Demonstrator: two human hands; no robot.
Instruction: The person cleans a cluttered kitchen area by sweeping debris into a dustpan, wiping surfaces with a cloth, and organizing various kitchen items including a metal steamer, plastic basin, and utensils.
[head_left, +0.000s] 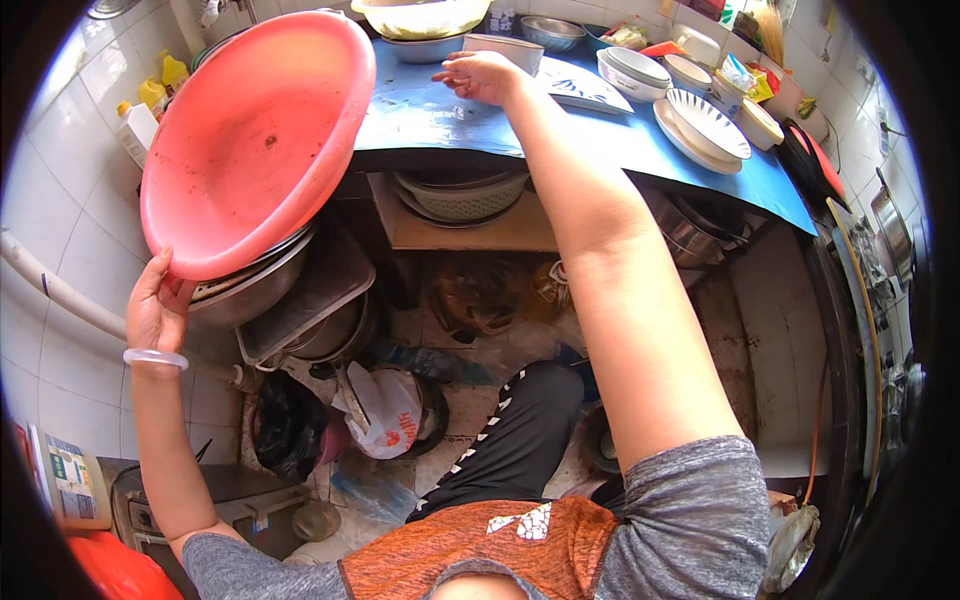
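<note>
My left hand (161, 304) grips the near rim of a large pink plastic basin (247, 142), thumb over the edge. The basin is tilted, its inside turned up toward me, with dark specks and a small dark spot on its bottom. Over the blue-covered counter (442, 124), my right hand (486, 77) is held out with its fingers apart and nothing in it. It is in front of a white bowl (510, 52) and a plate with a blue pattern (577, 84).
A yellow basket (420, 16) sits on a metal basin (424, 49) at the back. Stacked white bowls (634, 73) and oval dishes (701, 135) stand to the right. Below are metal pots (251, 289), a metal tray (319, 292), and a black bag (289, 427) on the floor.
</note>
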